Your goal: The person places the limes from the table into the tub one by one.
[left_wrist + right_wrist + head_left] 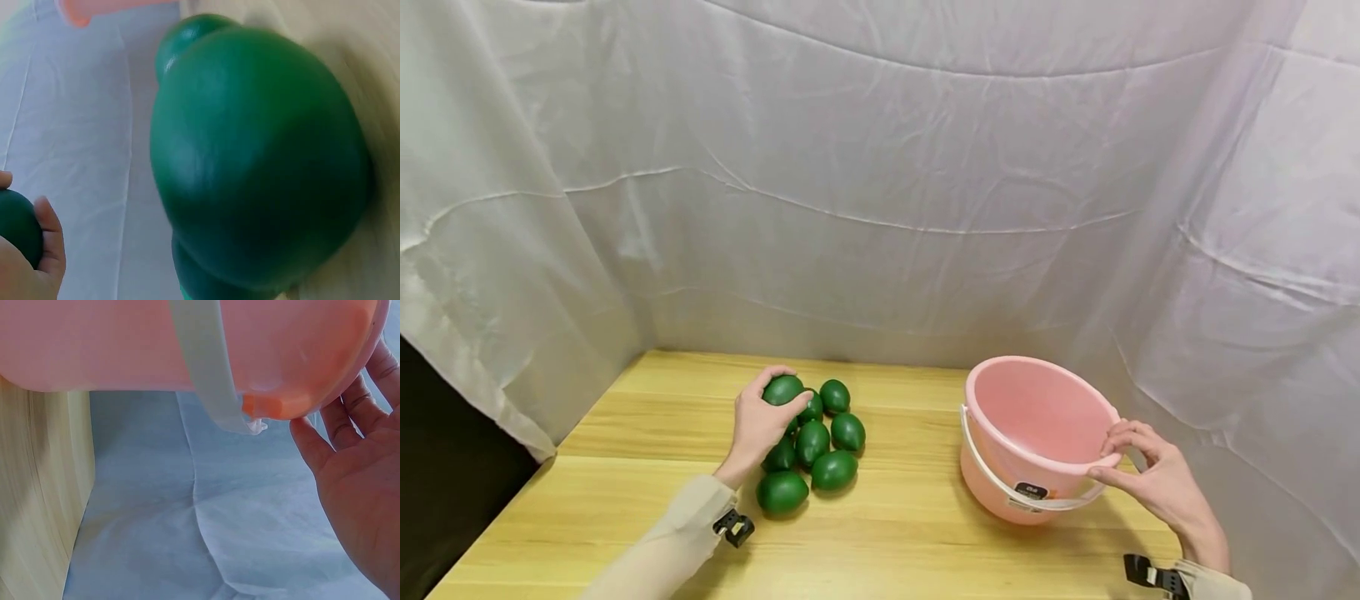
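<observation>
Green fruit (783,389) in left hand (758,425); right hand (1153,477) pinches bucket rim (1105,461).

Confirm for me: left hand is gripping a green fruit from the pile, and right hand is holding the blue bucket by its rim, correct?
Not quite: the bucket is pink, as the head view shows. The rest stands: left hand grips a green fruit, right hand holds the rim.

**Three views, one table**

From the head we are looking down at the wooden table (910,533). Our left wrist view is pressing close against green fruit (262,162); our right is looking close under the pink bucket (112,344), also shared overhead.
</observation>
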`<control>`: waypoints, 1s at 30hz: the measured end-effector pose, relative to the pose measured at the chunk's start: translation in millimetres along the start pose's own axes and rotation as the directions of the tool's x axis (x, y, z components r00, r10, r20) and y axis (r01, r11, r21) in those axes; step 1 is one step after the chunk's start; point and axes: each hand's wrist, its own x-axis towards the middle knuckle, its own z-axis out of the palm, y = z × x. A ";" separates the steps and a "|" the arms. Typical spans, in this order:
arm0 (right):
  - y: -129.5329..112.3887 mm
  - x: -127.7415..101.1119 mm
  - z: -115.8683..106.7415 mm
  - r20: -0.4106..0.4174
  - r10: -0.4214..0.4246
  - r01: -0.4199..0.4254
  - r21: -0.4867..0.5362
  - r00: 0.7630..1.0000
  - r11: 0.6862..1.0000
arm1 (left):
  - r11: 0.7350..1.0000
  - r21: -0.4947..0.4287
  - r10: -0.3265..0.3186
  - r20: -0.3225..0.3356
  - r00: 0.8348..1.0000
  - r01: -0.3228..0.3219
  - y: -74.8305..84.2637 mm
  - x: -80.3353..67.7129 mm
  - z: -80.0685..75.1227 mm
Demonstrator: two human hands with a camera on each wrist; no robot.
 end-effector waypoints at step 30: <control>2.6 0.2 0.0 -0.005 -0.016 0.016 0.005 1.000 1.000 | 0.980 -0.111 -0.138 0.207 0.969 0.164 44.6 0.9 59.6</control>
